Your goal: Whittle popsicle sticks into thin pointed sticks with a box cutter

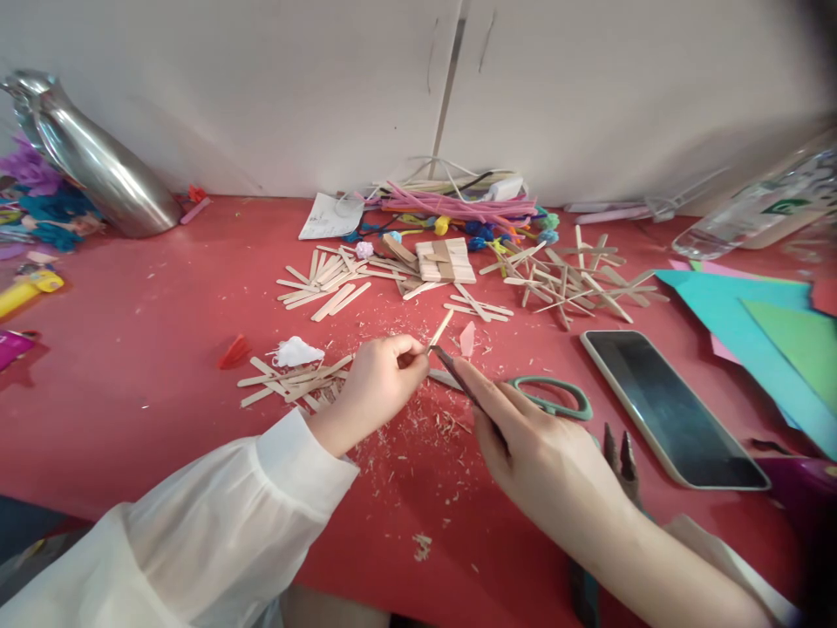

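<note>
My left hand (376, 384) is closed, its thumb and fingers pinching a narrow wooden craft stick (442, 326) that points up and away. In my right hand (533, 436) is a dark, slim metal tool (458, 371), whose tip meets the stick at my left fingertips; its exact kind I cannot make out. Scissors with green handles (581, 403) lie on the table just beyond my right hand, partly hidden by it. Wood shavings (451, 427) are scattered on the red table (405, 541) below and around both hands. Loose craft sticks (265, 384) lie beside my left wrist.
More craft sticks (327, 277) and a bundled stack (445, 262) lie ahead, with pink pipe cleaners (451, 205) behind. To the right are pliers (622, 462), a phone (673, 406), coloured paper (738, 323) and a plastic bottle (751, 214). A steel jug (108, 161) stands back left.
</note>
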Demonstrator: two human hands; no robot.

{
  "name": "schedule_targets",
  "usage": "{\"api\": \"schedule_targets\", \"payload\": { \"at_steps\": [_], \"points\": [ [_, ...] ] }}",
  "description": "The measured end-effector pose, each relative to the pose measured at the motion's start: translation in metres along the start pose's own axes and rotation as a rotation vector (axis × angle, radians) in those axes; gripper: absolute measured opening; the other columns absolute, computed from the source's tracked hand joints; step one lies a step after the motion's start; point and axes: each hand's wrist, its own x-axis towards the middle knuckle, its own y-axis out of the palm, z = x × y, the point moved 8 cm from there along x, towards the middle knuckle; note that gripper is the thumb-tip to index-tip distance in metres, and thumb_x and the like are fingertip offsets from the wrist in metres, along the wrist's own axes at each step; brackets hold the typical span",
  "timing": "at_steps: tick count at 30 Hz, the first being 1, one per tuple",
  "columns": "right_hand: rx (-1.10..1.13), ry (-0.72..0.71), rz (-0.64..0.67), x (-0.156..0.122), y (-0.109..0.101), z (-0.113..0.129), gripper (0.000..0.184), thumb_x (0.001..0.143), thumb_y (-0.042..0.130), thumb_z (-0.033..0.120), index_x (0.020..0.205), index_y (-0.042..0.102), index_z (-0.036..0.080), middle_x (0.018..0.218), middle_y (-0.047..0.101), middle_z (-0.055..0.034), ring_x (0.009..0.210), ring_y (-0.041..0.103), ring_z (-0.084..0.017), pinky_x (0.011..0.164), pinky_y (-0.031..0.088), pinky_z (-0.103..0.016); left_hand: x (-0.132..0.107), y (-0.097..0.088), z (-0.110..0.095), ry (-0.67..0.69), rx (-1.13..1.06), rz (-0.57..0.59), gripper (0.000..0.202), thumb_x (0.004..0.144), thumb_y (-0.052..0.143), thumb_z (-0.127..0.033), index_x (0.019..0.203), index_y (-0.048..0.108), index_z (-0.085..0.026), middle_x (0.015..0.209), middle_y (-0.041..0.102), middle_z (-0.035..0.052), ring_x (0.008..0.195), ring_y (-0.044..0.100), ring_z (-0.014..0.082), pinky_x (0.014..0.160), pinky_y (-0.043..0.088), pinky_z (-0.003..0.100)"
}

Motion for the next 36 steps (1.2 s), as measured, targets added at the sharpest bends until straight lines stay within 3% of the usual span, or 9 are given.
{"api": "schedule_targets", "payload": {
  "at_steps": [2,4,8,12,16,28,30,33,36],
  "points": [
    [-0.148,-0.046,-0.010,-0.002,0.000,0.004,0.046,0.083,0.034,0.013,0.125,0.053,0.012,0.072,0.067,-0.0054,0.034,0.051,-0.012,0.029,0.026,-0.025,0.000,0.001,0.000,-0.005,-0.024,0.023,0.024,0.079,0.048,-0.018,0.056,0.044,-0.017,0.050,0.044,-0.0038,0.049,0.040,0.0092,0.048,0.031,0.023],
    [-0.131,-0.035,-0.015,-0.001,-0.002,0.002,0.046,0.083,0.035,0.014,0.124,0.054,0.014,0.071,0.066,-0.0047,0.035,0.051,-0.012,0.029,0.027,-0.024,0.001,0.000,0.001,-0.005,-0.038,0.030,0.024,0.080,0.048,-0.019,0.056,0.044,-0.017,0.051,0.044,-0.0039,0.049,0.040,0.0090,0.048,0.030,0.023],
    [0.289,0.166,0.066,0.003,0.001,-0.018,0.047,0.083,0.040,0.019,0.129,0.049,0.020,0.069,0.065,-0.0007,0.040,0.049,-0.009,0.039,0.041,-0.021,0.002,-0.004,0.004,-0.005,-0.041,0.026,0.025,0.083,0.046,-0.024,0.059,0.048,-0.016,0.054,0.048,-0.0031,0.052,0.044,0.0092,0.052,0.034,0.023],
    [0.567,0.368,0.169,0.001,0.013,-0.032,0.045,0.082,0.046,0.026,0.127,0.049,0.024,0.050,0.047,0.0074,0.035,0.037,-0.008,0.034,0.034,-0.019,0.003,-0.006,0.009,-0.021,-0.037,0.010,0.024,0.083,0.047,-0.025,0.062,0.052,-0.015,0.056,0.052,-0.0021,0.054,0.048,0.0099,0.055,0.036,0.024],
    [0.721,0.452,0.219,-0.003,0.022,-0.032,0.047,0.083,0.046,0.031,0.129,0.046,0.024,0.043,0.039,0.0100,0.033,0.035,-0.008,0.031,0.032,-0.020,0.003,-0.005,0.010,-0.010,-0.050,0.003,0.023,0.083,0.047,-0.026,0.065,0.054,-0.015,0.060,0.056,-0.0004,0.057,0.050,0.0105,0.056,0.036,0.024],
    [0.924,0.564,0.344,-0.006,0.032,-0.029,0.055,0.081,0.048,0.035,0.134,0.039,0.024,0.053,0.054,0.0057,0.036,0.047,-0.010,0.033,0.040,-0.021,0.001,-0.006,0.000,0.074,0.024,-0.040,0.022,0.083,0.048,-0.023,0.064,0.052,-0.015,0.057,0.046,-0.0033,0.055,0.040,0.0084,0.053,0.032,0.022],
    [0.910,0.569,0.345,-0.007,0.033,-0.029,0.055,0.081,0.047,0.035,0.134,0.039,0.022,0.049,0.050,0.0067,0.035,0.046,-0.010,0.032,0.039,-0.021,0.001,-0.006,0.000,0.066,0.058,-0.044,0.021,0.083,0.048,-0.021,0.063,0.051,-0.015,0.057,0.046,-0.0029,0.054,0.041,0.0089,0.053,0.032,0.022],
    [0.813,0.510,0.312,-0.005,0.031,-0.028,0.052,0.081,0.046,0.033,0.131,0.045,0.017,0.041,0.041,0.0089,0.033,0.042,-0.010,0.031,0.036,-0.020,0.001,-0.005,0.000,0.062,0.090,-0.038,0.019,0.082,0.048,-0.019,0.064,0.052,-0.015,0.057,0.048,-0.0022,0.055,0.043,0.0094,0.053,0.033,0.022],
    [0.653,0.382,0.250,0.000,0.025,-0.025,0.049,0.081,0.045,0.028,0.129,0.048,0.018,0.043,0.043,0.0081,0.033,0.039,-0.009,0.030,0.031,-0.019,0.000,-0.002,0.001,0.052,0.110,-0.006,0.021,0.083,0.047,-0.019,0.064,0.052,-0.015,0.056,0.048,-0.0023,0.053,0.042,0.0094,0.052,0.032,0.022]
  ]
}}
